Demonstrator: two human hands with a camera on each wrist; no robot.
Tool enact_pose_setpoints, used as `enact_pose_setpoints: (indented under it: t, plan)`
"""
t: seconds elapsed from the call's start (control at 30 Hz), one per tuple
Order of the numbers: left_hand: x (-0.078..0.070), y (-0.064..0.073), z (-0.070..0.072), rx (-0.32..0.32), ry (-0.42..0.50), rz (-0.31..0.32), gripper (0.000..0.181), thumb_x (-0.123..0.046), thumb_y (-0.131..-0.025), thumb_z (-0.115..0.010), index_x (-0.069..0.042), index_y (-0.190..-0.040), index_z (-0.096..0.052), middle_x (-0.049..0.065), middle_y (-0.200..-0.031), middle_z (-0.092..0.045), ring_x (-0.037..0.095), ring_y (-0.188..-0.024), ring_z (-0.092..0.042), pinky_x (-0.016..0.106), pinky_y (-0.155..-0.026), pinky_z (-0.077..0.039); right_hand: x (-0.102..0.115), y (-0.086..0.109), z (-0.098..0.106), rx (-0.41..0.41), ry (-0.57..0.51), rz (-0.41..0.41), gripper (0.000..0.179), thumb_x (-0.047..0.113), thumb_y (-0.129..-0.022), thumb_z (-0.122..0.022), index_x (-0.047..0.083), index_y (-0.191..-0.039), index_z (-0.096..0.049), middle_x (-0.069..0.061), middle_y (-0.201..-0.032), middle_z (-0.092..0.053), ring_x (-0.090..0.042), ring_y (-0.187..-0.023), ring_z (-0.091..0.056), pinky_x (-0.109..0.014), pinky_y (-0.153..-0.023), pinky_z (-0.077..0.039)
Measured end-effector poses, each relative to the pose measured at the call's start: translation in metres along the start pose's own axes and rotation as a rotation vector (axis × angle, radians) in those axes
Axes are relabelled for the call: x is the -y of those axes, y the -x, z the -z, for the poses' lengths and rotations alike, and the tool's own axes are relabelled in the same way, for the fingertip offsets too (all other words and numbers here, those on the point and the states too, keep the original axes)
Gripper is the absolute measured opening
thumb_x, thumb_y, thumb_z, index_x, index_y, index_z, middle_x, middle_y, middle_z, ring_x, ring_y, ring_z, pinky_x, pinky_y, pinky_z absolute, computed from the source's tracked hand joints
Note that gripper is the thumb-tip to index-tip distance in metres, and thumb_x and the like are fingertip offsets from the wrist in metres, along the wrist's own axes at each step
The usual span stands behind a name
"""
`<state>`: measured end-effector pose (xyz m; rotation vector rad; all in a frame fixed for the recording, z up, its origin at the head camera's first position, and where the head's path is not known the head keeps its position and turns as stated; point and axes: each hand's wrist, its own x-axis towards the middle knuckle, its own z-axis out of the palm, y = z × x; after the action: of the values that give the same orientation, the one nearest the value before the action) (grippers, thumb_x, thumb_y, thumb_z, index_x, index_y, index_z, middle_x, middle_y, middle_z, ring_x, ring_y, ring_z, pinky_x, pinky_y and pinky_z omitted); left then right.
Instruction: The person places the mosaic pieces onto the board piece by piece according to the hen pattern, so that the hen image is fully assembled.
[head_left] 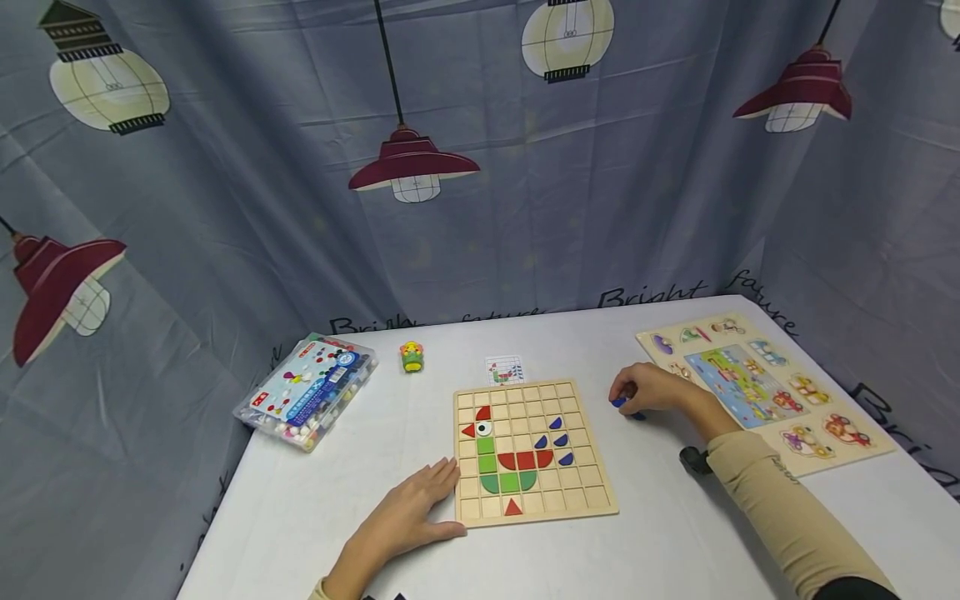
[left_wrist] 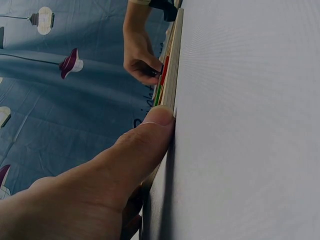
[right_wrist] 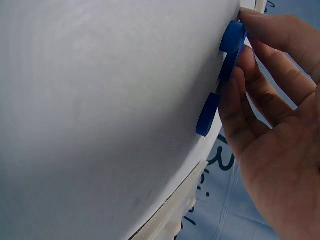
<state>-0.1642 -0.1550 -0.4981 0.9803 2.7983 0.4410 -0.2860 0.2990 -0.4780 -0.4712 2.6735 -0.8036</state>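
Note:
My left hand (head_left: pixel 416 504) lies on the table with its fingers and thumb against the left edge of a wooden grid board (head_left: pixel 592 477). In the left wrist view its thumb (left_wrist: pixel 160 116) presses at the board's corner. On the board, red, green and blue pieces and a white eye piece (head_left: pixel 483 428) form a bird-like figure; a red triangle (head_left: pixel 513 507) lies below. Right of the board, my right hand (head_left: pixel 651 387) pinches a blue piece (right_wrist: pixel 233 36) at the tabletop. Other blue pieces, one a rounded piece (right_wrist: pixel 208 115), lie by its fingertips.
A small pattern card (head_left: pixel 505 370) lies behind the board. Far left is a clear plastic box (head_left: pixel 303 387) with a printed lid; a small toy figure (head_left: pixel 412 356) stands near it. A wooden picture puzzle (head_left: pixel 862 450) lies at the right, partly under the right forearm.

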Motion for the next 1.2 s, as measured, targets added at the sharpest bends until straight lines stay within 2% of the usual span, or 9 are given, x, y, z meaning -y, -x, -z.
enact_pose_setpoints:
  t: [0.23,0.63,0.83,1.2]
  plan:
    - [0.001,0.0,-0.001,0.004,0.004,0.004,0.086,-0.066,-0.083,-0.062,-0.007,-0.144,-0.048,0.008,-0.152,-0.045,0.029,-0.14,-0.043,0.048,-0.111,-0.041,0.0,0.001,0.0,0.001,0.021,0.019,0.014,0.007,-0.074,-0.078,0.011,-0.087,-0.073,0.003,-0.079,-0.065,-0.011,-0.072,-0.055,-0.021,-0.062,-0.049]
    - [0.001,-0.001,-0.002,-0.008,0.008,0.001,0.085,-0.067,-0.083,-0.061,-0.007,-0.143,-0.049,0.007,-0.152,-0.045,0.029,-0.14,-0.044,0.048,-0.11,-0.041,-0.001,0.004,0.0,-0.01,0.019,0.008,0.017,0.008,-0.073,-0.079,0.01,-0.088,-0.073,0.002,-0.078,-0.064,-0.011,-0.072,-0.054,-0.021,-0.061,-0.048]
    - [0.0,-0.001,-0.001,0.007,0.007,0.016,0.085,-0.066,-0.082,-0.063,-0.009,-0.144,-0.048,0.006,-0.153,-0.044,0.028,-0.141,-0.042,0.047,-0.112,-0.04,0.0,0.005,-0.001,-0.011,0.015,0.002,0.015,0.008,-0.074,-0.079,0.009,-0.088,-0.073,0.003,-0.075,-0.063,-0.011,-0.07,-0.054,-0.02,-0.059,-0.048]
    - [0.001,0.0,-0.002,-0.005,0.01,0.008,0.086,-0.066,-0.082,-0.063,-0.007,-0.143,-0.049,0.008,-0.152,-0.045,0.03,-0.14,-0.044,0.049,-0.11,-0.042,0.021,0.01,-0.007,-0.023,0.007,-0.01,0.013,0.007,-0.075,-0.077,0.009,-0.088,-0.074,0.003,-0.075,-0.066,-0.01,-0.068,-0.056,-0.021,-0.057,-0.049]
